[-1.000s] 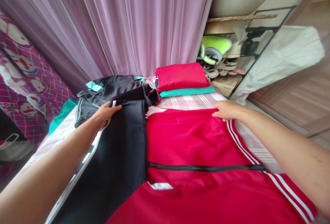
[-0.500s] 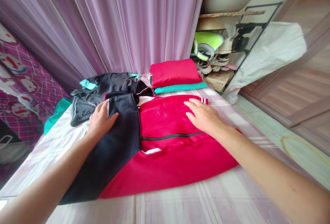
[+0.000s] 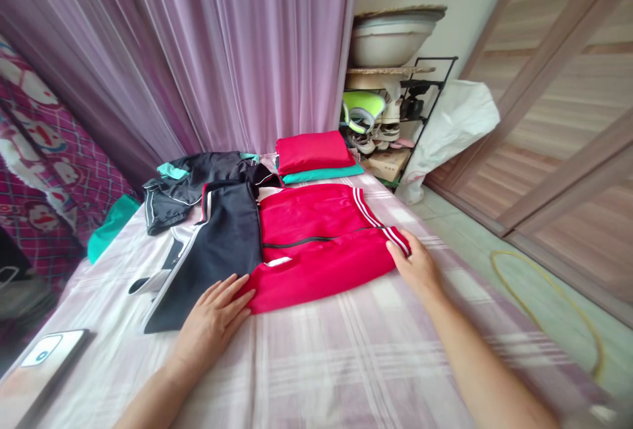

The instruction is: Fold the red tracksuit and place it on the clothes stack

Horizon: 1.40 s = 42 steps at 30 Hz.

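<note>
Hands well apart over a bed (image 3: 316, 376): the left hand (image 3: 212, 323) lies open at the hem of a folded red-and-black track jacket (image 3: 309, 238) running crosswise ahead, the right hand (image 3: 418, 271) on its striped cuff (image 3: 398, 242), grip unclear.

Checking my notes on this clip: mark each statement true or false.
The right hand touches the striped cuff of the red and black jacket: true.

The left hand grips a white sack: false; it lies open at the jacket's lower edge.

A folded red garment lies on a folded teal one: true.

The black metal shoe rack stands left of the lilac curtain: false; it stands to the curtain's right.
</note>
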Tool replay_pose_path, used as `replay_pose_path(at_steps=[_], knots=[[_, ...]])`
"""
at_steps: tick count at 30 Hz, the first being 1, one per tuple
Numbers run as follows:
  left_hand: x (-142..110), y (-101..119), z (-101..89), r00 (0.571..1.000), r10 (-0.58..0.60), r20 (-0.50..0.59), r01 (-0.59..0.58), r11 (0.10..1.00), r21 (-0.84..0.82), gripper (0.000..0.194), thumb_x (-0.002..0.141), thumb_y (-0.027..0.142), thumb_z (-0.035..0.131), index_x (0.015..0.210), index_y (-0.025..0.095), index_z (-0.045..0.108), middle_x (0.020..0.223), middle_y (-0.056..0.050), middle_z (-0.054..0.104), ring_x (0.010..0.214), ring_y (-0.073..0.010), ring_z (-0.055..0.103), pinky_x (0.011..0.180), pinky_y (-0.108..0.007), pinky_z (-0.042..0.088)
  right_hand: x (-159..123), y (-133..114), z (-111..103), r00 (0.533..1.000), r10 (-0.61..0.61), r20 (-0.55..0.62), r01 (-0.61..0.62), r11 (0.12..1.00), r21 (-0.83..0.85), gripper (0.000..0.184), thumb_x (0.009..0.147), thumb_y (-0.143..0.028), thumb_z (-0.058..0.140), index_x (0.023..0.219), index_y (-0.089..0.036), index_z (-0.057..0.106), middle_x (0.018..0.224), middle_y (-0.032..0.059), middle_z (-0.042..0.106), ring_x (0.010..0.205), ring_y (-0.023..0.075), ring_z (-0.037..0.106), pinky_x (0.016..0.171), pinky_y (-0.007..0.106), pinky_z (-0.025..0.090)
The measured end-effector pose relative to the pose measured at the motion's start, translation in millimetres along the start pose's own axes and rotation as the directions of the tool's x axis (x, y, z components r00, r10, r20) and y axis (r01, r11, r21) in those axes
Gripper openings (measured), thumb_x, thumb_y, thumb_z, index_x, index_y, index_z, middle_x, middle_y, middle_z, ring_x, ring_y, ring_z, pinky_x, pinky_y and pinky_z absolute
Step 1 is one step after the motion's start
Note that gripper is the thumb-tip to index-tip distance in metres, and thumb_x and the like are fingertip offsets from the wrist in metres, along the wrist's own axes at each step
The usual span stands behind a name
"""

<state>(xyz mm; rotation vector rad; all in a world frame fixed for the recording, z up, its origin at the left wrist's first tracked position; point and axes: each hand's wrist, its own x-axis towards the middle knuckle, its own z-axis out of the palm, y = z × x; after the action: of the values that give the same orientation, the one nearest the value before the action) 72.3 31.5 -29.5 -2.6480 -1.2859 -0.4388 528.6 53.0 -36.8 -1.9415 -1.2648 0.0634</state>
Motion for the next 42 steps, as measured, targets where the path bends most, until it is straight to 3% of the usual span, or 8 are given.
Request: replay_pose_path(at_steps=[6, 10, 18, 21, 24, 26, 34, 42], knots=[[0, 2, -2.3, 0.99, -0.018, -0.141, 0.008, 0.997, -0.076, 0.04, 0.1, 0.044, 0.038, 0.111, 0.029, 0.074, 0.12, -0.003, 0.073, 0.117, -0.0229, 0.065, 0.099, -0.041, 0.054, 6, 0, -8, 0.99, 0.133, -0.037, -0.122, 0.968, 0.22, 0.052, 0.072, -0.05, 0.053, 0.109, -0.017, 0.067, 0.096, 0.0117, 0.074, 0.083, 0.0261, 0.066, 0.076, 0.039, 0.051], [-1, 9, -6.1, 0.992, -0.036, -0.118, 0.022, 0.992, -0.123, 0.04, 0.1, 0.044, 0.038, 0.108, 0.028, 0.074, 0.117, -0.003, 0.074, 0.117, -0.0228, 0.064, 0.104, -0.045, 0.05, 8, 13, -13, 0.995, 0.098, -0.011, -0.098, 0.995, 0.031, 0.039, 0.07, -0.038, 0.055, 0.102, -0.02, 0.068, 0.09, 0.0085, 0.074, 0.081, 0.0259, 0.065, 0.077, 0.039, 0.048], [4, 23, -11.2, 0.994, -0.101, 0.027, 0.103, 0.992, -0.066, 0.044, 0.097, 0.05, 0.039, 0.121, 0.027, 0.069, 0.135, -0.007, 0.064, 0.131, -0.0268, 0.053, 0.112, -0.05, 0.04, -7, -13, -15, 0.932, -0.345, -0.109, 0.332, 0.935, -0.122, 0.037, 0.087, -0.028, 0.047, 0.114, -0.019, 0.07, 0.13, 0.0152, 0.064, 0.119, 0.0303, 0.057, 0.101, 0.047, 0.043], [4, 25, -7.8, 0.997, -0.067, 0.045, 0.067, 0.998, 0.006, 0.052, 0.096, 0.052, 0.04, 0.14, 0.029, 0.054, 0.147, -0.006, 0.053, 0.14, -0.0279, 0.042, 0.117, -0.052, 0.031, -39, -53, -4, 0.819, -0.565, 0.1, 0.573, 0.811, -0.12, 0.043, 0.094, -0.032, 0.045, 0.133, -0.02, 0.061, 0.147, 0.0134, 0.051, 0.136, 0.0284, 0.044, 0.112, 0.051, 0.031], [5, 25, -2.4, 0.988, -0.08, 0.13, 0.077, 0.997, 0.033, 0.053, 0.096, 0.053, 0.04, 0.145, 0.033, 0.048, 0.149, -0.003, 0.05, 0.141, -0.0273, 0.041, 0.116, -0.051, 0.031, -64, -78, 9, 0.519, -0.71, 0.477, 0.794, 0.607, 0.038, 0.048, 0.096, -0.037, 0.046, 0.143, -0.03, 0.051, 0.153, 0.0072, 0.045, 0.143, 0.0247, 0.035, 0.117, 0.054, 0.021], [5, 24, 0.5, 0.981, -0.106, 0.162, 0.102, 0.994, 0.034, 0.052, 0.097, 0.053, 0.038, 0.145, 0.034, 0.047, 0.15, -0.002, 0.049, 0.141, -0.0271, 0.041, 0.115, -0.051, 0.033, -66, -77, 12, 0.451, -0.669, 0.591, 0.802, 0.594, 0.06, 0.05, 0.097, -0.041, 0.045, 0.146, -0.03, 0.047, 0.154, 0.0071, 0.044, 0.144, 0.0244, 0.034, 0.117, 0.055, 0.021], [7, 27, 1.2, 0.973, -0.143, 0.179, 0.147, 0.989, -0.007, 0.052, 0.097, 0.054, 0.037, 0.145, 0.034, 0.047, 0.151, -0.003, 0.048, 0.142, -0.0282, 0.04, 0.115, -0.055, 0.031, -25, -11, -11, 0.677, -0.606, 0.418, 0.724, 0.65, -0.23, 0.043, 0.097, -0.033, 0.043, 0.136, -0.025, 0.058, 0.15, 0.0095, 0.049, 0.14, 0.0249, 0.04, 0.117, 0.058, 0.018], [9, 35, -4.2, 0.97, -0.168, 0.176, 0.177, 0.984, -0.037, 0.051, 0.097, 0.054, 0.039, 0.144, 0.036, 0.048, 0.151, -0.002, 0.048, 0.143, -0.026, 0.037, 0.117, -0.051, 0.028, -22, -3, 4, 0.702, -0.591, 0.396, 0.701, 0.67, -0.244, 0.041, 0.094, -0.034, 0.043, 0.129, -0.029, 0.064, 0.145, 0.0061, 0.055, 0.136, 0.0237, 0.045, 0.111, 0.053, 0.031]])
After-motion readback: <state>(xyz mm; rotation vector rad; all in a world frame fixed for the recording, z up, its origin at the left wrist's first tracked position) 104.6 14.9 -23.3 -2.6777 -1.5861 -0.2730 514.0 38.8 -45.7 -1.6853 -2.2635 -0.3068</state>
